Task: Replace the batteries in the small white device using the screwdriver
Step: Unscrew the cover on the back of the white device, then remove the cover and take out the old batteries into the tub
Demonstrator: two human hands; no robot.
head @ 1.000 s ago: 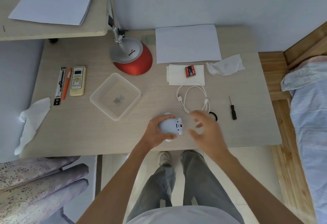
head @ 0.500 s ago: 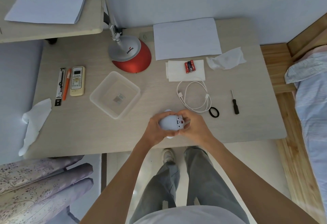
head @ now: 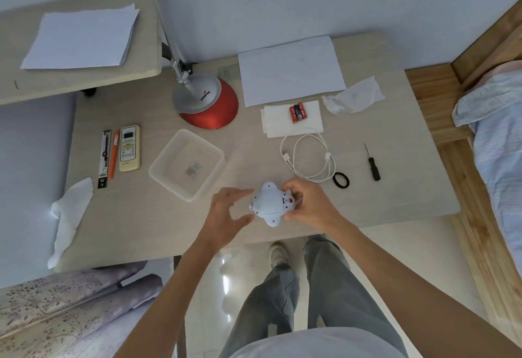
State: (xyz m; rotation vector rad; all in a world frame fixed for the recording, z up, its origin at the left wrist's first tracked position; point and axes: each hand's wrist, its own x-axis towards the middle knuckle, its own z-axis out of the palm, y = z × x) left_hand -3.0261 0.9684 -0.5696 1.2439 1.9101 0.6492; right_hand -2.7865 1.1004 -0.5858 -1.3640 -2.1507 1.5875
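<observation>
The small white device (head: 269, 203) lies underside up near the table's front edge, with small feet at its corners and a red-marked panel on its right side. My right hand (head: 309, 205) grips its right end. My left hand (head: 227, 215) is just left of it with fingers spread, holding nothing; only the thumb tip is near the shell. The black-handled screwdriver (head: 372, 163) lies on the table to the right, well apart from both hands. Three red and black batteries (head: 298, 112) rest on a folded white tissue (head: 278, 126) further back.
A clear plastic tray (head: 166, 162) stands left of the device. A white cable (head: 309, 157) and black hair tie (head: 341, 180) lie behind my right hand. A red lamp base (head: 210, 103), paper sheet (head: 289, 71), crumpled tissues (head: 353, 97), remote (head: 129, 148) and pens are further off.
My right hand came in from the right and took hold of the device's right end. My left hand then let go of it and opened beside it.
</observation>
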